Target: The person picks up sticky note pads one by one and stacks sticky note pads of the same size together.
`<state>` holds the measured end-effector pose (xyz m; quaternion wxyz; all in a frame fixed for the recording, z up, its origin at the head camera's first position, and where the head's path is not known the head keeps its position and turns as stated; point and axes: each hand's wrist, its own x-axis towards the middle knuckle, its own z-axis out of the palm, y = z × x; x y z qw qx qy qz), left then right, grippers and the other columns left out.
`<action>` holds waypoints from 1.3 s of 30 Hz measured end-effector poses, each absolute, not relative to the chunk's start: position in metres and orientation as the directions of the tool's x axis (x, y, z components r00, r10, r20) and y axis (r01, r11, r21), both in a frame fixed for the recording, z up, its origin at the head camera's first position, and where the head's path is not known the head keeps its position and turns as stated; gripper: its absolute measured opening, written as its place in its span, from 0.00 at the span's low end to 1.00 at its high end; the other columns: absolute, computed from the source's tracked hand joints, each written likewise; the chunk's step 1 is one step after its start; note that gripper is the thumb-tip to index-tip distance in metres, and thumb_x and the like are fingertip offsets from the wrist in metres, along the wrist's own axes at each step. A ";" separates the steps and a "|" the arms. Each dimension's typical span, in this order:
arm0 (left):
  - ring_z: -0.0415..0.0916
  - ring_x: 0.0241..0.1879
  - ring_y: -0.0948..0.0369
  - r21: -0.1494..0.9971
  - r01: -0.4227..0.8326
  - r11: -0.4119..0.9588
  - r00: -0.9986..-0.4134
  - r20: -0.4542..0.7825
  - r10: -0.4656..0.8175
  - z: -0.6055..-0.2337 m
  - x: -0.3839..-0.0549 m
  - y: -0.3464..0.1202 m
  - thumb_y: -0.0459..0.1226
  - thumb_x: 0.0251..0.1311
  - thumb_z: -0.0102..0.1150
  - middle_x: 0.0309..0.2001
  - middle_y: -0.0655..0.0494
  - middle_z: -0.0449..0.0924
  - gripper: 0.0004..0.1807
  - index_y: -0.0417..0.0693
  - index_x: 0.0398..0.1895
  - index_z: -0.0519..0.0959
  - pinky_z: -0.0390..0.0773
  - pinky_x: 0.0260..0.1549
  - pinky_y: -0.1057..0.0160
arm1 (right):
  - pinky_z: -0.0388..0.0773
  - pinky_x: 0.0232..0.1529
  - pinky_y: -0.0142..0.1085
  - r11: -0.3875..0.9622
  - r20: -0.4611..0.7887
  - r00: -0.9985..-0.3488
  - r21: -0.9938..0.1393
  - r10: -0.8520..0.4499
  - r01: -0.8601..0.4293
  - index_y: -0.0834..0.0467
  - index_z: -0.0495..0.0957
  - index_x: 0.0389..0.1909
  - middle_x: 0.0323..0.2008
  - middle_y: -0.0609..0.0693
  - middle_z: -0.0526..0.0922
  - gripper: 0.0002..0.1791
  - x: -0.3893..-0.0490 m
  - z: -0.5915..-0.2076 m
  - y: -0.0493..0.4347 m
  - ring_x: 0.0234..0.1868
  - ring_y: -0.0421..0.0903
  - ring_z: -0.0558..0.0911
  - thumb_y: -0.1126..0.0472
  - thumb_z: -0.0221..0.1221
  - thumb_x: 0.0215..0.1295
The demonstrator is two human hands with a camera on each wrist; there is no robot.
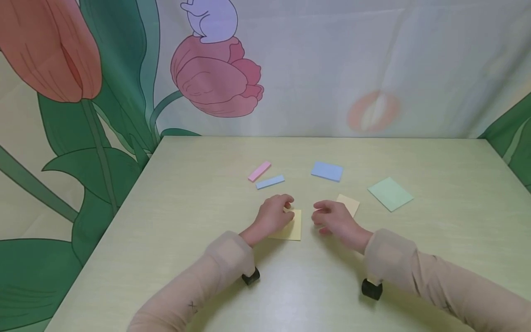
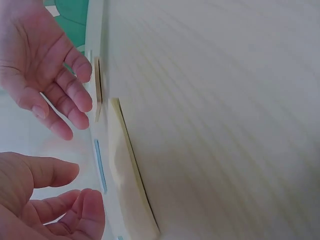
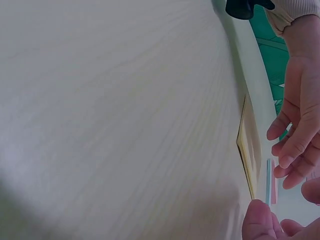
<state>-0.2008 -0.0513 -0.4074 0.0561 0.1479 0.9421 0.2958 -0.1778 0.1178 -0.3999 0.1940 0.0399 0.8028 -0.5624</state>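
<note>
A square yellow sticky-note pad (image 1: pixel 295 229) lies flat on the table, and my left hand (image 1: pixel 274 214) hovers over its left part with fingers loosely bent and nothing in them. In the left wrist view, the thick edge of the yellow pad (image 2: pixel 131 172) shows below the thumb and fingers. My right hand (image 1: pixel 337 220) is to the right, its relaxed fingers pointing toward the left one and holding nothing. Behind that hand lies a pale peach pad (image 1: pixel 349 203), partly covered by it. The two hands face each other with a gap between them.
Farther back lie a narrow pink strip (image 1: pixel 259 171), a narrow blue strip (image 1: pixel 270 182) and a blue rectangular pad (image 1: pixel 327 171). A light green square pad (image 1: pixel 390 194) lies at the right. A printed curtain (image 1: pixel 307 83) hangs behind the table's far edge.
</note>
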 end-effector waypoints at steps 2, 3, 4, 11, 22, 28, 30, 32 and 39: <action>0.73 0.37 0.56 0.575 0.253 0.778 -0.948 -0.014 0.318 -0.407 -0.202 -0.046 0.33 0.51 0.55 0.36 0.50 0.78 0.16 0.40 0.45 0.75 0.71 0.35 0.63 | 0.77 0.40 0.37 0.384 -0.343 -0.927 -0.885 -0.153 0.264 0.68 0.63 0.57 0.47 0.62 0.73 0.24 -0.179 -0.400 0.122 0.42 0.50 0.76 0.64 0.49 0.59; 0.73 0.36 0.57 0.578 0.255 0.775 -0.947 -0.012 0.320 -0.407 -0.202 -0.043 0.33 0.50 0.55 0.35 0.51 0.79 0.16 0.40 0.45 0.75 0.71 0.34 0.64 | 0.77 0.39 0.36 0.391 -0.336 -0.930 -0.884 -0.150 0.257 0.68 0.63 0.56 0.46 0.62 0.74 0.24 -0.180 -0.400 0.124 0.41 0.50 0.76 0.64 0.49 0.59; 0.73 0.35 0.57 0.580 0.257 0.773 -0.947 -0.010 0.322 -0.407 -0.202 -0.041 0.33 0.51 0.55 0.35 0.51 0.79 0.16 0.40 0.45 0.75 0.70 0.34 0.64 | 0.77 0.39 0.36 0.396 -0.329 -0.933 -0.884 -0.148 0.249 0.69 0.63 0.56 0.45 0.62 0.74 0.24 -0.180 -0.400 0.126 0.41 0.50 0.77 0.64 0.48 0.59; 0.76 0.36 0.59 0.608 0.281 0.743 -0.934 -0.007 0.358 -0.408 -0.205 -0.025 0.32 0.51 0.54 0.36 0.52 0.78 0.16 0.41 0.46 0.75 0.72 0.35 0.67 | 0.77 0.38 0.35 0.465 -0.306 -0.944 -0.858 -0.120 0.219 0.69 0.64 0.56 0.42 0.62 0.76 0.23 -0.186 -0.399 0.142 0.35 0.48 0.78 0.63 0.49 0.59; 0.75 0.46 0.56 0.657 0.280 0.700 -0.913 -0.042 0.406 -0.413 -0.205 -0.003 0.32 0.53 0.52 0.48 0.48 0.76 0.19 0.40 0.51 0.72 0.73 0.45 0.63 | 0.74 0.29 0.31 0.572 -0.277 -0.959 -0.795 -0.049 0.201 0.68 0.65 0.54 0.35 0.59 0.75 0.23 -0.192 -0.401 0.163 0.26 0.45 0.75 0.63 0.49 0.58; 0.75 0.48 0.58 0.659 0.270 0.702 -0.913 -0.055 0.404 -0.415 -0.202 0.007 0.31 0.54 0.52 0.52 0.49 0.75 0.21 0.42 0.54 0.71 0.73 0.46 0.66 | 0.74 0.27 0.30 0.606 -0.313 -0.949 -0.762 -0.036 0.228 0.68 0.63 0.55 0.33 0.57 0.73 0.23 -0.197 -0.406 0.174 0.23 0.43 0.73 0.61 0.49 0.60; 0.74 0.49 0.58 0.667 0.269 0.695 -0.913 -0.053 0.405 -0.415 -0.202 0.010 0.31 0.54 0.51 0.53 0.49 0.74 0.22 0.41 0.55 0.70 0.73 0.47 0.66 | 0.74 0.26 0.30 0.608 -0.320 -0.947 -0.758 -0.029 0.237 0.69 0.62 0.55 0.33 0.57 0.73 0.24 -0.199 -0.407 0.178 0.22 0.41 0.74 0.61 0.49 0.60; 0.74 0.49 0.58 0.677 0.267 0.686 -0.913 -0.050 0.405 -0.416 -0.201 0.012 0.30 0.54 0.51 0.53 0.48 0.74 0.22 0.41 0.55 0.70 0.73 0.47 0.66 | 0.74 0.26 0.30 0.610 -0.324 -0.946 -0.753 -0.018 0.246 0.69 0.62 0.55 0.33 0.58 0.74 0.24 -0.200 -0.408 0.181 0.21 0.40 0.74 0.62 0.49 0.59; 0.70 0.55 0.58 0.685 0.248 0.685 -0.915 -0.067 0.398 -0.421 -0.202 0.020 0.31 0.54 0.51 0.55 0.48 0.72 0.25 0.40 0.58 0.67 0.69 0.53 0.64 | 0.73 0.24 0.29 0.611 -0.347 -0.938 -0.740 0.012 0.282 0.70 0.60 0.56 0.36 0.60 0.75 0.26 -0.201 -0.409 0.189 0.20 0.37 0.74 0.62 0.50 0.58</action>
